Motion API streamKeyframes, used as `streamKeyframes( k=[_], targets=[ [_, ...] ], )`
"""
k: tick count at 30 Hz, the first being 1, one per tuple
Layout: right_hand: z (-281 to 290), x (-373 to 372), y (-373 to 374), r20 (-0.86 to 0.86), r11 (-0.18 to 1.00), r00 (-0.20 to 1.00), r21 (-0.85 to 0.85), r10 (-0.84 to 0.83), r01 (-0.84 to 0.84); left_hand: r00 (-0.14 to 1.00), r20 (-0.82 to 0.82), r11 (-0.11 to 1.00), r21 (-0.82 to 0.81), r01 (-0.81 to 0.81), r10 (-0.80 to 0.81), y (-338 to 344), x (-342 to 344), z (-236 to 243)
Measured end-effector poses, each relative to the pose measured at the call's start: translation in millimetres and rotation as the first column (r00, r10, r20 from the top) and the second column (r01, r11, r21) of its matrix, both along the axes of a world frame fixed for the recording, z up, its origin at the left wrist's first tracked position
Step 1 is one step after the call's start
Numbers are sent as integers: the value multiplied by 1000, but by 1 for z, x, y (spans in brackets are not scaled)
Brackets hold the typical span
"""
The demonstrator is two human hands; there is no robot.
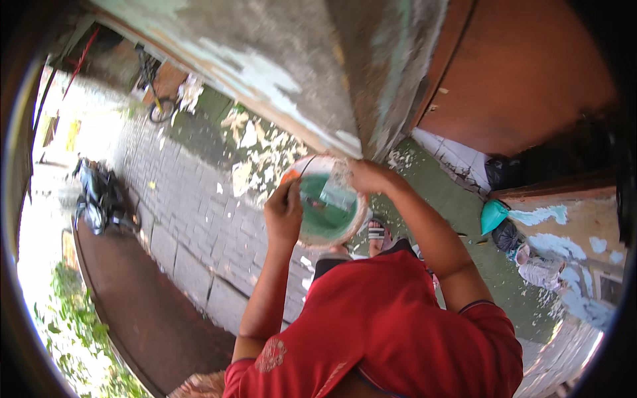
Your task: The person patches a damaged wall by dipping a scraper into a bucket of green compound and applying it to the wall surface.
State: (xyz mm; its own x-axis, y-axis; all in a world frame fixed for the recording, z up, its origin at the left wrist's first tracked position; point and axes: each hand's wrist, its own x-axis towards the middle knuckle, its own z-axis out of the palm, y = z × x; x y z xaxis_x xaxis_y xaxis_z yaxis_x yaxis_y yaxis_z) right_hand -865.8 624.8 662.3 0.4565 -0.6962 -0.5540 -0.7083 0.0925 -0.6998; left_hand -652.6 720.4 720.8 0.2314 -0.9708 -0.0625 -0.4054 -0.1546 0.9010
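A round, pale bucket (360, 222) stands in front of me below the wall corner, its inside green and its rim spattered. A whitish, flat-looking patch shows inside it; I cannot make out what it is. My left hand (284, 209) is over the bucket's left side with its fingers curled together. A thin dark line runs from these fingers toward the far rim, and an orange patch shows beside them. My right hand (365, 176) is at the far right of the rim, close to the wall corner. Its fingers are bent, and what they hold or touch is hidden.
A peeling wall corner (348, 99) juts toward me. Pale flakes (259, 156) litter the ground by its foot. To the right are a brown door (524, 73), a green scoop-like item (494, 215) and dark bags (506, 235). A motorcycle (96, 196) stands on the left across the paving.
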Motion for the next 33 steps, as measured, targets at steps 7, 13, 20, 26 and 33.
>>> streamKeyframes(
  k=[7,13,20,26,33],
  targets=[
    [49,-123,22,716,866,506,297,-481,403,943,-288,984,105,-143,168,12,24,11],
    [76,-190,-26,896,520,-37,290,-443,804,914,-319,966,138,-218,252,21,52,-13],
    [84,-204,-149,936,47,-50,71,-349,996,915,-259,950,126,-287,311,33,74,-20],
    [83,-234,-214,794,-367,209,-474,-571,800,898,-168,913,123,-390,406,35,80,-18],
    [152,-188,-184,765,-199,326,-503,-555,841,885,-175,902,124,-414,431,40,89,-20]
  ],
)
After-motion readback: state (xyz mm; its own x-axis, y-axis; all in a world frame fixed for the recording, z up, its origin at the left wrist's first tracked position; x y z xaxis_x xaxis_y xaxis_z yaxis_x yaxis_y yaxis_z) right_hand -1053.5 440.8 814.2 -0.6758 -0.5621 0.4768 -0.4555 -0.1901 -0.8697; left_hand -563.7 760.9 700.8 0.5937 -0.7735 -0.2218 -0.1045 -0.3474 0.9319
